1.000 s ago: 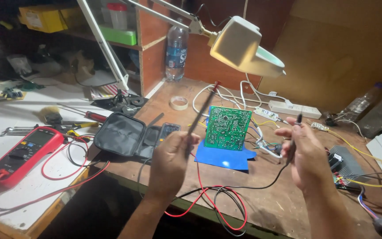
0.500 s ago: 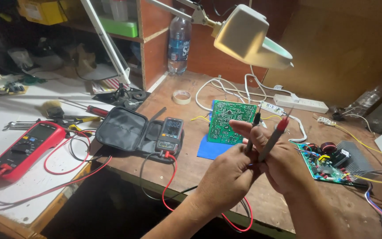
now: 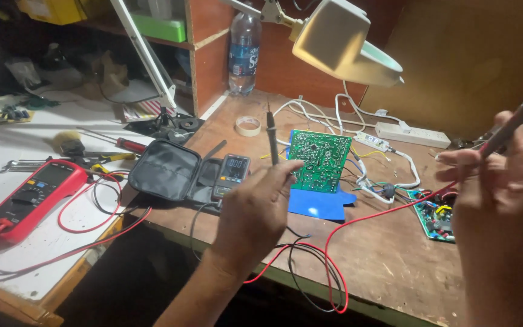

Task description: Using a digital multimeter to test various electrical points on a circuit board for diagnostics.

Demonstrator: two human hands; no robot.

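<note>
Head view: hands have split apart since half a second ago — left hand (image 3: 255,212) pinches the black probe (image 3: 271,130) upright, just before the green circuit board (image 3: 318,159). Right hand (image 3: 503,200) grips the red probe (image 3: 519,121), raised well right — neither tip touches the board.

Lamp-lit (image 3: 346,42) wooden workbench (image 3: 394,266), shelves (image 3: 198,54)

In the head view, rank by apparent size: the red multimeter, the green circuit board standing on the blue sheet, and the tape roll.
1. red multimeter, though it lies nearer the camera.
2. green circuit board.
3. tape roll, plainly the smallest.
</note>
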